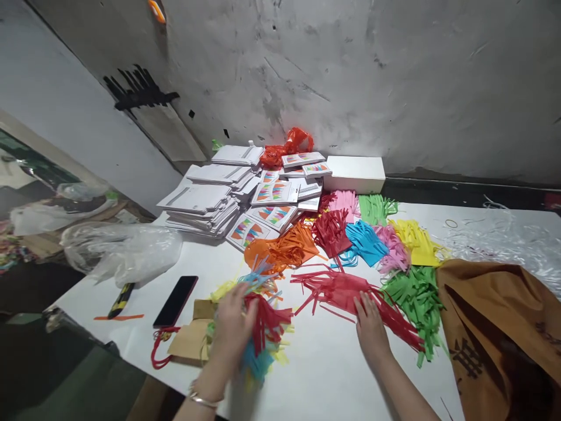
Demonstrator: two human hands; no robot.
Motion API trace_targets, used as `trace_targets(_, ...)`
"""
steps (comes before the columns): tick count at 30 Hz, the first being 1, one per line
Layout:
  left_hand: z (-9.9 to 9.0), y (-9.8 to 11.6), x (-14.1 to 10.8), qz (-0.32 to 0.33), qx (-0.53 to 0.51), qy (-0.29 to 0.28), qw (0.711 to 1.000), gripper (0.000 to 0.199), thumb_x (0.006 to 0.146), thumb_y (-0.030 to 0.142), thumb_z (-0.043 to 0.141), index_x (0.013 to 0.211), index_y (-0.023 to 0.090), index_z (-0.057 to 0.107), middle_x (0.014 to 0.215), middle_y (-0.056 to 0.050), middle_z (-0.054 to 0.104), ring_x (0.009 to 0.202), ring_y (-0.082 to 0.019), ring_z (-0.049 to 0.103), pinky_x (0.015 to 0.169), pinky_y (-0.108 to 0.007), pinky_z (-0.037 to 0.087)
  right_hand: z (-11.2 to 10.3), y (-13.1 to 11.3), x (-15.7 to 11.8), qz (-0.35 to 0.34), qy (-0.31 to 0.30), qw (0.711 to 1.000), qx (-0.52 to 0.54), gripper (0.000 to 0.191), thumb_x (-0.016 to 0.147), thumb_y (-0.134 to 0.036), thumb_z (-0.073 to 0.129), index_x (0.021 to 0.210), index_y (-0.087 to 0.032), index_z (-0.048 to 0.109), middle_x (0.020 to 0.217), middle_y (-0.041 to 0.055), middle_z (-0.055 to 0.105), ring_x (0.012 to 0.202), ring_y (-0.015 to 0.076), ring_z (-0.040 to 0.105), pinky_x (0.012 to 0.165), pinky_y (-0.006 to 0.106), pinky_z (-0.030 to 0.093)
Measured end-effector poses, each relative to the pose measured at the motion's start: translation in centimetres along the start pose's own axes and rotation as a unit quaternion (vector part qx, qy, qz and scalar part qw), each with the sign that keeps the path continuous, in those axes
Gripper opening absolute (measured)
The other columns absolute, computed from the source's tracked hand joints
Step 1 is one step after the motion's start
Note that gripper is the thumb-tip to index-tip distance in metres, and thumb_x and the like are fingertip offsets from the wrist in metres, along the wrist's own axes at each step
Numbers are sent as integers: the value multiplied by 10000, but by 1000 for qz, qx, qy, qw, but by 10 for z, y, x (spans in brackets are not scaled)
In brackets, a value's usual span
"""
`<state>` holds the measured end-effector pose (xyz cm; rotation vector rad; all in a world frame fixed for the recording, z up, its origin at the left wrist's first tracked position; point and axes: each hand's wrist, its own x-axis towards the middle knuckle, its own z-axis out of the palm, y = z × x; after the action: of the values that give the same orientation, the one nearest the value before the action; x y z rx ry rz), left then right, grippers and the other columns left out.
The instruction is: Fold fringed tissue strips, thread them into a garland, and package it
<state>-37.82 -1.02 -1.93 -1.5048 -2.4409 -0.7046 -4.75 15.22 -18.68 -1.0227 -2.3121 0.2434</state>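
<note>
My left hand point(231, 324), slightly blurred, is closed around a bunch of fringed tissue-paper tassels point(267, 321) in red, blue and yellow. Its palm side and part of the bunch are hidden. My right hand point(370, 321) lies with fingers stretched out on a red fringed tissue tassel point(337, 289), spread across the white table. Just behind are folded fringed bundles: orange point(284, 248), dark red point(331, 231) and blue point(367, 241). A green fringed bundle point(416, 304) lies right of the red one. Beside my left hand is an open brown cardboard box point(190, 342).
Stacked white flat boxes point(193, 199) and packs with colourful tassel pictures point(274, 192) stand at the back, near a long white box point(356, 172). A phone point(176, 301) and a cutter knife point(121, 300) lie left. Brown cloth point(495, 316) covers the right edge.
</note>
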Motion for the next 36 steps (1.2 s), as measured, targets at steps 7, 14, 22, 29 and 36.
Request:
trace_targets(7,145,153,-25,230,-139,-235,934,578,784,144,619,1345,168,481,1405,-160,495,1324,-343,416,1077,-578,382,7,13,-4,-93,-3,996,16,343,926,-77,425,1191,-156,628,1216,114,666,1215,263,561,1095,547,375)
trace_targets(14,176,133,-33,328,-168,-282,886,277,905,106,507,1133,185,644,1140,-73,698,1148,-219,590,1104,-451,387,-19,7,-44,-146,-10,989,34,404,920,-36,388,1251,-160,584,1239,90,660,1230,230,558,992,451,509)
trace_targets(22,137,109,-57,233,-176,-330,898,410,867,42,476,1220,208,601,1304,-69,627,1235,-227,530,1106,-465,349,-20,-8,-43,-102,-14,993,52,289,963,-69,383,1117,-178,601,955,45,724,930,186,669,962,436,492)
trace_targets(29,136,133,-29,56,-88,-389,915,206,904,158,488,947,200,685,984,-49,725,973,-215,621,895,-357,418,-17,-18,-12,49,-13,999,-3,228,1009,-201,393,948,-174,611,759,52,646,729,218,566,754,399,394)
trace_targets(36,155,151,-10,-40,24,-398,916,268,894,226,467,802,142,704,833,-116,728,843,-275,659,820,-410,380,-1,-13,3,109,-8,993,-36,345,1034,-322,347,990,-143,639,766,81,667,718,221,578,745,361,330)
